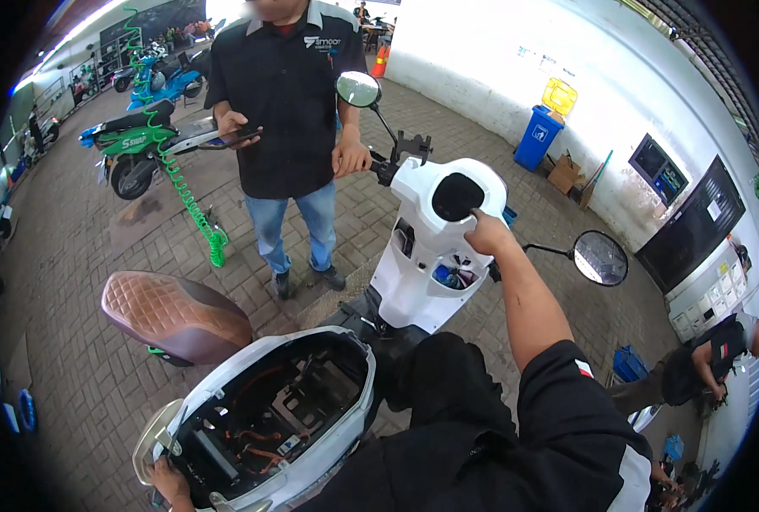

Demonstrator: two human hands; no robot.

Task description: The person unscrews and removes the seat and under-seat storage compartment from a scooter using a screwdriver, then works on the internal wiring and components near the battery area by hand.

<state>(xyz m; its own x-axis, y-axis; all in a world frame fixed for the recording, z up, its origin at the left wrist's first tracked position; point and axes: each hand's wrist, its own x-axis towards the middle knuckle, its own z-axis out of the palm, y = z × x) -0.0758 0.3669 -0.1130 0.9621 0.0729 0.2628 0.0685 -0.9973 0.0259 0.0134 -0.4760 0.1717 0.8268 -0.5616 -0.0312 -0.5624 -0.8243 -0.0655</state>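
My right arm reaches to the white scooter's (379, 282) front, where my right hand (489, 232) is at the dark dashboard display (456, 195), a finger at its edge and the others curled; what these may hold is hidden. At lower left my left hand (168, 478) is closed on the pale rear grab rail (147, 439), beside the open seat compartment with orange cables and metal fittings (294, 401). A brown quilted seat (170, 311) stands off the scooter to the left. An open front pocket (455, 273) holds blue and purple items.
A co-worker (281, 111) faces me, holding a phone, other hand at the left handlebar. Another person (695, 367) is at right. Behind are a green scooter (140, 145), coiled hose (187, 205), blue bin (533, 141), cardboard box (565, 175), wall and door (687, 226).
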